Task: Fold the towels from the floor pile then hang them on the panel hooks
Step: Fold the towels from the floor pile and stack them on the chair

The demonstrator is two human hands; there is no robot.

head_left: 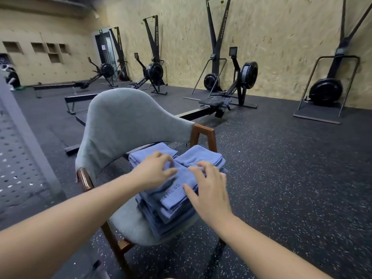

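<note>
Fingers (170,171) of the left hand (155,171) arch down onto the top towel (175,195). Their tips are on the cloth and the thumb is close under them, but I cannot tell whether they pinch a fold or only press. Those of the right hand (208,191) are spread apart and lightly bent, resting on or just over the same towel and gripping nothing.

That towel caps the near stack (167,220) of folded blue towels, directly beneath both hands on the seat of a grey chair (124,121). A second stack (159,148) sits just past the left fingertips and a third stack (203,155) just past the right ones, both touching the near one. A perforated panel (18,158) stands well off to the left of the left hand; no hooks can be made out on it.

With the stacks this neat, folding looks largely done and hanging seems to be what remains.

The towels should be light, soft and limp. Lifted by one loose corner, a towel would likely sag open and lose its fold. The safer hold is probably along the folded edge, with the thumb on top and the fingers slid underneath so every layer is pinched together. The other hand could steady the stack, since a sideways tug may drag the layers below with it.
</note>
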